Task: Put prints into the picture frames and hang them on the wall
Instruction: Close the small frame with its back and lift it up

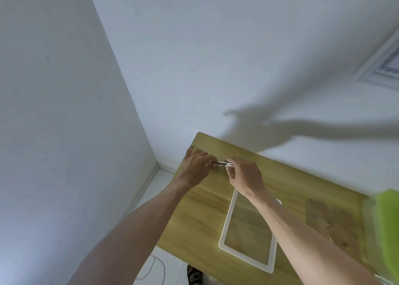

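Both hands meet above the far left part of the wooden table (200,215). My left hand (195,168) and my right hand (245,175) pinch a small thin flat piece (221,164) between their fingertips, held edge-on; what it is I cannot tell. A white picture frame (224,237) lies flat on the table below my right forearm, empty, with the wood showing through. A brown backing board (328,220) lies on the table to the right of the frame. A framed picture (384,62) hangs on the white wall at the upper right.
A bright green object (388,226), blurred, stands at the table's right edge. The table sits in a room corner with white walls behind and to the left. On the floor below lie a thin white cable (157,267) and a dark shoe (194,274).
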{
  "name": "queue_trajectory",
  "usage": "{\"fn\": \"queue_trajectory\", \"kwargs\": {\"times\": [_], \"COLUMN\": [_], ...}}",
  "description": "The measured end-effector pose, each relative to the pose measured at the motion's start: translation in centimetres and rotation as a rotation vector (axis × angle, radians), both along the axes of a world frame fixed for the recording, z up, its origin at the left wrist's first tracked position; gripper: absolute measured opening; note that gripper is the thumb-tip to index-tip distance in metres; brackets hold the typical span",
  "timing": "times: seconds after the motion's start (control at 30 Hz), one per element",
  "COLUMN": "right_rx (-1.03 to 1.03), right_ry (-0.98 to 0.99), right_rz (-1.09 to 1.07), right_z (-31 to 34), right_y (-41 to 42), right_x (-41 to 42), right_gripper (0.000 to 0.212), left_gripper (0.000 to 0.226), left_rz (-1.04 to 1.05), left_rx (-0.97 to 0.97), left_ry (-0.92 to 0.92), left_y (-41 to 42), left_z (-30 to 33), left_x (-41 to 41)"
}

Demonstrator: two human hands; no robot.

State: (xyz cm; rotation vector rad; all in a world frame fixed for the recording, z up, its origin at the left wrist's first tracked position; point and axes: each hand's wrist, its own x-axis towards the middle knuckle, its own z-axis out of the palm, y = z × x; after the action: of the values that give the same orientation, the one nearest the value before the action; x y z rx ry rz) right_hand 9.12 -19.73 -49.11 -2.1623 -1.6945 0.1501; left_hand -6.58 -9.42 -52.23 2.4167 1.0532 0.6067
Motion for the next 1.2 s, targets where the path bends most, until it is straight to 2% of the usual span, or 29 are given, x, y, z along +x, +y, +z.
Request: {"fn": "queue_trajectory", "kwargs": {"times": [0.13, 0.27, 0.4, 0.47, 0.63, 0.73, 0.83, 0.93, 1.07, 1.2], "right_rx": [0.071, 0.105, 0.144, 0.144, 0.142, 0.201, 0.226, 0.215, 0.186, 0.025], "right_ry": [0.127, 0.374, 0.627, 0.716, 0.886, 1.013, 1.11, 1.167, 1.118, 0.935], "right_rz": [-0.012, -0.082, -0.211, -0.273, -0.402, -0.532, -0.622, -0.684, -0.694, -0.615], "right_z": [3.0, 4.5, 5.5, 5.5, 4.4, 3.5, 2.3, 0.7, -0.2, -1.9], "right_y": [-2.0, -5.4, -9.5, -11.8, -17.9, -21.0, -22.7, -23.2, -23.3, -23.0], "right_x": [1.1, 3.3, 5.5, 6.6, 8.6, 9.1, 9.4, 9.2, 8.0, 6.4], "right_gripper": [0.023, 0.025, 0.02, 0.018, 0.021, 0.023, 0.022, 0.023, 0.021, 0.028], "left_gripper": [0.018, 0.05, 0.088, 0.095, 0.092, 0.088, 0.063, 0.048, 0.049, 0.051], "left_rz": [-0.009, 0.073, 0.157, 0.192, 0.231, 0.222, 0.144, 0.116, 0.127, 0.179], "left_rx": [0.088, 0.066, -0.258, -0.358, -0.436, -0.618, -0.811, -0.803, -0.77, -0.72], "left_ry": [-0.077, -0.229, -0.278, -0.292, -0.295, -0.35, -0.413, -0.353, -0.278, -0.166], "left_y": [-1.6, -3.7, -6.7, -8.2, -13.2, -16.0, -18.0, -19.2, -18.6, -17.4], "left_z": [2.8, 5.6, 7.8, 7.8, 6.5, 5.6, 4.9, 4.5, 4.4, 3.7], "left_x": [1.5, 2.8, 4.3, 5.1, 7.0, 7.2, 7.3, 7.2, 6.8, 5.9]}}
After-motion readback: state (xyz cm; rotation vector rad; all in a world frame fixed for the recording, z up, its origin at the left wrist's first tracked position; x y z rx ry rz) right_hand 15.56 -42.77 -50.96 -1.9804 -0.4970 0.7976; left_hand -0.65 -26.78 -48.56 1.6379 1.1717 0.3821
